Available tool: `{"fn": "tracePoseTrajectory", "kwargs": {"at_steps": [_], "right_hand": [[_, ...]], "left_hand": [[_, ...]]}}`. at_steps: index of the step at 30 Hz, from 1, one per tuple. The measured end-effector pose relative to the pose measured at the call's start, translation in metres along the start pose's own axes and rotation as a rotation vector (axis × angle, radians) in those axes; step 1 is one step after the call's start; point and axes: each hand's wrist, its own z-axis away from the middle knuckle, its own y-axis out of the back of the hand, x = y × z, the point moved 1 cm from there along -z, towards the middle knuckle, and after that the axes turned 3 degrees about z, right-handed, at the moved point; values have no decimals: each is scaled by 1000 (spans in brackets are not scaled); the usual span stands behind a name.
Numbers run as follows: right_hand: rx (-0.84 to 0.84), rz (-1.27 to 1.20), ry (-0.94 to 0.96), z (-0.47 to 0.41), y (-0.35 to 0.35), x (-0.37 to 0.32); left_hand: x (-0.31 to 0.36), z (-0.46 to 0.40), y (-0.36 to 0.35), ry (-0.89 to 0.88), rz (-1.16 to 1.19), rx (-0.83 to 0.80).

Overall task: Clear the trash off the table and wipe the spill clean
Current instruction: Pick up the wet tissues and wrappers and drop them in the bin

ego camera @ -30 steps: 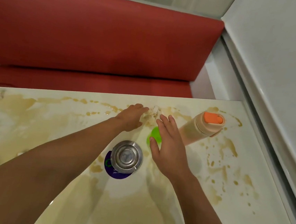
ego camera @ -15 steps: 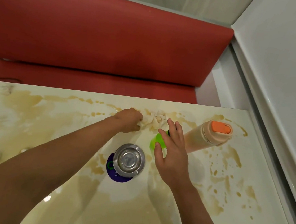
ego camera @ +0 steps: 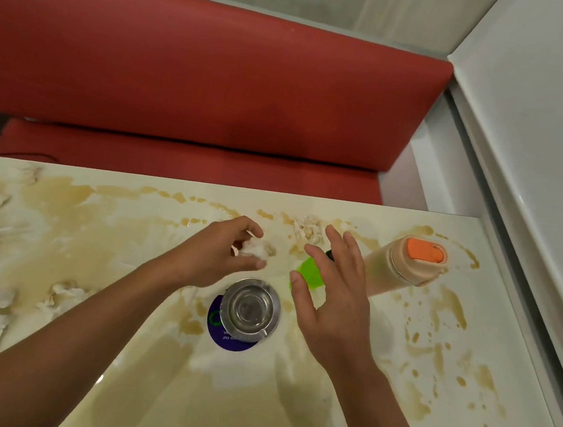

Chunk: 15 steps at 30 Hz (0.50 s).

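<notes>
On the glossy cream tabletop (ego camera: 391,413) streaked with brown liquid spill (ego camera: 449,308), the left hand (ego camera: 215,258) curls its fingers around a crumpled white tissue wad (ego camera: 254,248). The right hand (ego camera: 334,297), fingers spread, hovers over a lime-green object (ego camera: 308,272). A round steel ashtray (ego camera: 250,308) stands between the wrists; a beige bottle with an orange cap (ego camera: 402,268) lies to the right.

**Covered, cropped, unreadable**

My right hand (ego camera: 331,294) covers most of the green object (ego camera: 308,272), so I can't identify it. The metal cup (ego camera: 250,310) hides the purple disc's (ego camera: 223,340) lettering. The table (ego camera: 463,385) is cut off left and bottom.
</notes>
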Motion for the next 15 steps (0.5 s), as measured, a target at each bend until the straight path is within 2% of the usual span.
{"fn": "tracePoseTrajectory", "kwargs": {"at_steps": [2, 6, 11, 15], "right_hand": [[-57, -93, 17, -2, 3, -15], [-287, -243, -31, -1, -5, -31], [-108, -282, -89, 3, -16, -26], [-15, -200, -134, -2, -10, -15]], "left_hand": [[13, 16, -1, -23, 137, -19], [31, 34, -8, 7, 475, -28], [36, 28, -22, 58, 713, 37], [44, 19, -28, 76, 707, 6]]}}
